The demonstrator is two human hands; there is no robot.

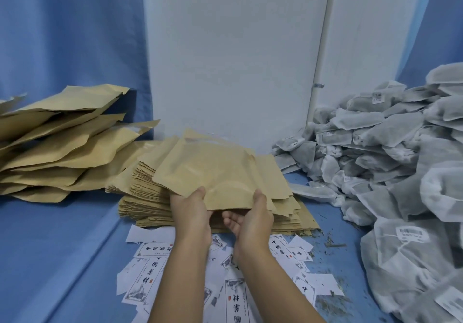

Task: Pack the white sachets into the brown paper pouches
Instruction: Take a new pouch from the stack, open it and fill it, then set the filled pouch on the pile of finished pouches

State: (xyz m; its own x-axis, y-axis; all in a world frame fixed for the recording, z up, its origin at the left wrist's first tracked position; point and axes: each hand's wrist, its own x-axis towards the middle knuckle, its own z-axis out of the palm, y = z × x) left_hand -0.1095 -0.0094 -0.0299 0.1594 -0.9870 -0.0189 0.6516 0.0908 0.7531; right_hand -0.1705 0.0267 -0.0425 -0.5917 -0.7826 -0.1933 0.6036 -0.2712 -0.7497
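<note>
Landmark: flat stack of brown paper pouches [140, 205], on blue cloth [62, 247]. Well left of the stack: heap of brown pouches [57, 142], puffed and overlapping, ends fanned toward the right, nearest ones reaching the stack's left edge. Behind that heap, up and left of the stack: blue curtain [62, 22]. Directly behind the stack: white panel [225, 47], upright. Over the stack's top: single brown pouch [208, 172], lying slantwise, near edge raised off the stack. Left hand [191, 212] at the stack's near side, gripping the pouch's near edge toward its left end, thumb on top, fingers underneath. Right hand [253, 215] just beside it, gripping the same edge toward its right end, thumb on top, fingers curled below and showing under the paper. Narrow gap between the two hands. Pouch mouth open or sealed: cannot tell. In front of the stack, under both forearms: scatter of white printed labels [150, 272], black characters, some printed side up, some blank side up. Right-front of the stack: dry plant crumbs [330, 245] strewn on the cloth. Behind and right of the stack: white pipe [323, 47] running up along the panel. Well right of the stack: big pile of white sachets [375, 147], mesh-like, grey-filled, small tags on strings, banked up toward the right edge of view.
</note>
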